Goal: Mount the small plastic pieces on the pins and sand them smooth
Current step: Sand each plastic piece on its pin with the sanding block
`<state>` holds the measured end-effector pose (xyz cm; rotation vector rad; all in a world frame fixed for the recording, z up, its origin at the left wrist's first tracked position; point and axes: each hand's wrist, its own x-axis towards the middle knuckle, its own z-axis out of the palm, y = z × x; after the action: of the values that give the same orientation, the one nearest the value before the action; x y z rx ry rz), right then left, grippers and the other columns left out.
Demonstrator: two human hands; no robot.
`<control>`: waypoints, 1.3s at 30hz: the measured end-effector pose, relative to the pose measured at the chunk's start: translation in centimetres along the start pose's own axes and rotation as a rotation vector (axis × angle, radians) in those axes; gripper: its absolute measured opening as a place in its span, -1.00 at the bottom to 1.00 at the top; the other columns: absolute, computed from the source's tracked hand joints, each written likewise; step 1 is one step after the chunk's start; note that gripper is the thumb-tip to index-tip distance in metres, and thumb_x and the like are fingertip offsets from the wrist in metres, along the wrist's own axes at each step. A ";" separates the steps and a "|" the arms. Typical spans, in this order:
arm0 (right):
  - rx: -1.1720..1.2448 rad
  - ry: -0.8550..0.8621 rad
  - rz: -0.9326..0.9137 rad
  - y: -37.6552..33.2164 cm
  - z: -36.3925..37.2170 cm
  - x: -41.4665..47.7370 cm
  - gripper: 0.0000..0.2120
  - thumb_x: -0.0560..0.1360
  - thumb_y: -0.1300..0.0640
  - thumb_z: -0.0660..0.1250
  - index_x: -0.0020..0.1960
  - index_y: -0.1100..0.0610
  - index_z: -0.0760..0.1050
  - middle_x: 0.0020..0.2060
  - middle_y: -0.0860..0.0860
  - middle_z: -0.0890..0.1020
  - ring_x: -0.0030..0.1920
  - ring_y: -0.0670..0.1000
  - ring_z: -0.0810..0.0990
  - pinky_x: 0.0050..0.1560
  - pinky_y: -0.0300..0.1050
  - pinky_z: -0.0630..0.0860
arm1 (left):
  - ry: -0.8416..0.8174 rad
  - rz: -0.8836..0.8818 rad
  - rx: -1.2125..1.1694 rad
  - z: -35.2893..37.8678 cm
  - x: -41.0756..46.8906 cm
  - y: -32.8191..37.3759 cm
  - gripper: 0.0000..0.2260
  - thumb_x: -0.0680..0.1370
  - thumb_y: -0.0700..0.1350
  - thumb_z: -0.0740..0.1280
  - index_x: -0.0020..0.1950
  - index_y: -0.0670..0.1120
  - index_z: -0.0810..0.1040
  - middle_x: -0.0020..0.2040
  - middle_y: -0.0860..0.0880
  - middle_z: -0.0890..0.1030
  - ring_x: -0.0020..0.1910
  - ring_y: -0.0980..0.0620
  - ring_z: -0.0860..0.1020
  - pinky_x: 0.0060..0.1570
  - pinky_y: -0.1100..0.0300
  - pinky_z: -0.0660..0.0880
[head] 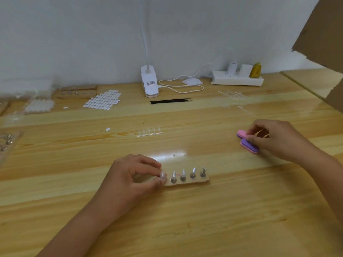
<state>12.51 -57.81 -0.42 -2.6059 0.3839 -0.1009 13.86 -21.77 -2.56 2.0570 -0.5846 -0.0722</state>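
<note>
Thumb and forefinger of the left hand [133, 175] pinch a clear plastic piece [163, 176] at the left end of the wooden pin block [187, 181] on the table [185, 219]. The block's long axis runs left to right; four more pins [182, 176] stand in it, leaning away. Far right of the block, the right hand [274, 140] closes its grip on overlapping pink and purple sanding blocks [249, 146]. Beyond the block lie a clear frame [149, 132], black tweezers [169, 101] and a clip lamp [149, 82].
</note>
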 end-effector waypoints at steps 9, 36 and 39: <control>-0.078 0.088 -0.131 -4.5 0.6 2.3 -0.87 0.50 0.14 0.46 0.05 0.08 0.60 -0.07 0.03 0.67 -0.07 0.05 0.60 0.03 0.00 0.54 | 0.061 0.204 0.316 0.5 -0.3 0.5 -0.91 0.36 -0.09 0.58 -0.20 0.06 0.71 -0.08 0.19 0.68 -0.03 0.25 0.61 0.32 -0.01 0.33; 0.299 0.395 -1.079 -12.0 8.6 -6.7 -0.89 0.53 0.34 0.40 0.06 0.27 0.61 -0.01 0.10 0.64 0.05 0.04 0.62 0.16 -0.15 0.52 | 0.169 -0.007 -0.395 -0.2 -0.7 1.8 -0.85 0.38 -0.14 0.52 -0.09 -0.15 0.73 -0.18 -0.01 0.73 -0.14 -0.01 0.70 -0.07 0.16 0.61; 0.226 0.414 -1.105 -11.9 8.6 -6.7 -0.88 0.53 0.36 0.41 0.05 0.28 0.61 -0.01 0.11 0.63 0.04 0.05 0.62 0.16 -0.16 0.51 | 0.170 0.006 -0.409 -0.2 -0.8 1.8 -0.83 0.36 -0.12 0.52 -0.10 -0.16 0.73 -0.19 -0.02 0.73 -0.15 -0.03 0.70 -0.07 0.14 0.61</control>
<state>10.30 -41.90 -2.13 -2.2444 -0.9110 -0.9805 12.55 -22.03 -1.14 1.6455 -0.4291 -0.0112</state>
